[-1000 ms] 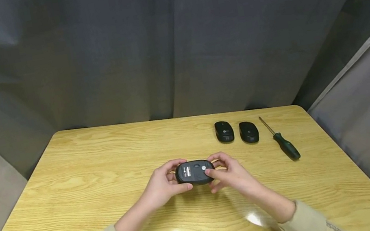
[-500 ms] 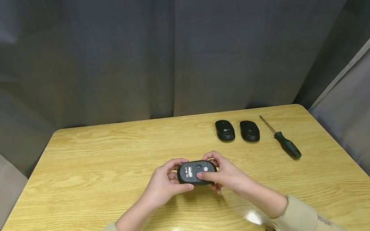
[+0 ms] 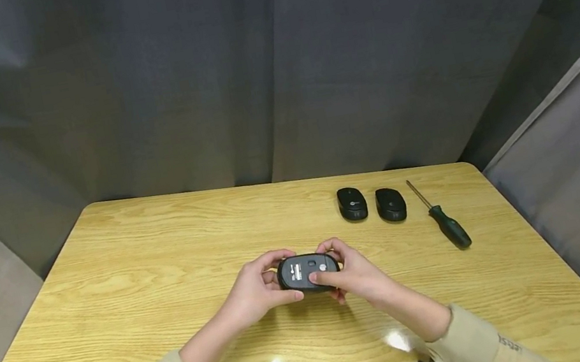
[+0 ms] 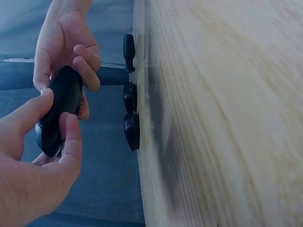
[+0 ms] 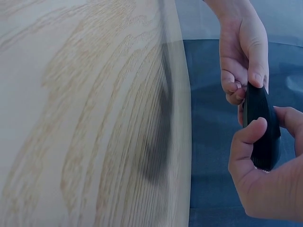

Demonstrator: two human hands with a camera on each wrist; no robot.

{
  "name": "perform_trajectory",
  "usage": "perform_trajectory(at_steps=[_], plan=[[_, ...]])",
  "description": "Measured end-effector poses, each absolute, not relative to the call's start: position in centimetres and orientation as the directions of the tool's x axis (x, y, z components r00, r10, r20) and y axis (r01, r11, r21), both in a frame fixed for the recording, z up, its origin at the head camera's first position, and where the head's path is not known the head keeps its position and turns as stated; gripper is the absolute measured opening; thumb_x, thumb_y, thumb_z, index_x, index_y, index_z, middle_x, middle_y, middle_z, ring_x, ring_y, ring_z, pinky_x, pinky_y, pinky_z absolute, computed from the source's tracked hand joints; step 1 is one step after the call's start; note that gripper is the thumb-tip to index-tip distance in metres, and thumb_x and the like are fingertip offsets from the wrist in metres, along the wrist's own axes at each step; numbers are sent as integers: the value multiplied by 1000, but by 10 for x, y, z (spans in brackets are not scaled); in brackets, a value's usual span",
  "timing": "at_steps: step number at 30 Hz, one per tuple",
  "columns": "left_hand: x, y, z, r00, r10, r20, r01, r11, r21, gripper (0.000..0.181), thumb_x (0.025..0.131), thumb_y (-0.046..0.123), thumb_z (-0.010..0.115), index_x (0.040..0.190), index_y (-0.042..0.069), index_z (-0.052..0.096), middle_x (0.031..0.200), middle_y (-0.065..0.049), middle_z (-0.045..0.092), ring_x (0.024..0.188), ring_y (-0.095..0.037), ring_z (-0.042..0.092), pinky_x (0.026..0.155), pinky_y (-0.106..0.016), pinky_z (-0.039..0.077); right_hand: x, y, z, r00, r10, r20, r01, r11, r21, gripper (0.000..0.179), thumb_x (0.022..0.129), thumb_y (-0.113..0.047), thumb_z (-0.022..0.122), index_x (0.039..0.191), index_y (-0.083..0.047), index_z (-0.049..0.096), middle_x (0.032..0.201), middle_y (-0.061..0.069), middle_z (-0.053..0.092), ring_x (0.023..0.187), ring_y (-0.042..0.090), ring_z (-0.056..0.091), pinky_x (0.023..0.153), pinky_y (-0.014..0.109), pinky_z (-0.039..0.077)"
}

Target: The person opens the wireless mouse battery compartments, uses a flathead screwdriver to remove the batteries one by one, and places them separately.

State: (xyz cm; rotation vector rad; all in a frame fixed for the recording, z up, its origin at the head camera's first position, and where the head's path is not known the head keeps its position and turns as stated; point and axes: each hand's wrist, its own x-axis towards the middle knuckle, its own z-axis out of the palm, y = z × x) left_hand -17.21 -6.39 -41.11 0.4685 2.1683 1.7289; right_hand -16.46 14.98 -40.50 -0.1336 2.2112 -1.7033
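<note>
“Both the bare left hand (image 3: 253, 288) and the bare right hand (image 3: 361, 275) were clamped on the same thing?”

“Yes, on the black, oval plastic computer mouse with the dark grey underside (image 3: 304, 273). It was lifted over the yellow, wood-grained table (image 3: 134, 254), underside turned up.”

“How was that best done?”

“I judged the left hand's pinch across one end enough, provided it stopped any twisting. The right thumb (image 3: 327, 278) lay on the underside, just beside the dark oval recess (image 3: 312, 262); its pressure probably wanted to be flat and even, since a rounded shell could have slid out under a lopsided push.”

“What couldn't you make out?”

“The upper shell, mostly: it faced away from the head view, and the wrist views caught the body nearly edge-on. Print on the small white label (image 3: 297, 271) was too tiny to read. Some right fingertips were hidden behind the body, so I couldn't tell how many touched.”

“And beyond?”

“Near the long green-handled screwdriver (image 3: 451, 230), the black rounded mouse with a pale logo (image 3: 352, 204) and the plainer black mouse (image 3: 391, 205) hid their undersides.”
</note>
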Motion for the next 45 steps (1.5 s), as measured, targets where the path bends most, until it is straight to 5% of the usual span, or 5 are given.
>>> perform_trajectory(at_steps=[22,28,45], plan=[[-174,-66,-410,-898,438,-46,31,168,985,65,70,2,81,127,12,54,118,-15,54,86,-19,67,73,-29,58,-164,154,-403,-943,-255,-215,158,226,-961,47,83,-16,71,122,-8,46,104,15,54,55,17,53,47,26,50],[-174,-70,-411,-905,424,-41,31,161,986,66,69,0,81,129,11,54,120,-16,53,87,-19,67,74,-29,59,-163,157,-403,-944,-267,-196,158,157,-975,43,87,-11,65,124,-4,45,113,19,53,58,17,56,53,27,55],[-174,-78,-412,-911,411,-44,28,167,986,67,69,1,81,130,7,52,112,-17,62,92,-22,66,78,-29,58,-164,164,-403,-952,-250,-178,154,112,-982,36,86,-4,64,116,5,47,106,17,48,77,25,64,70,38,60]])
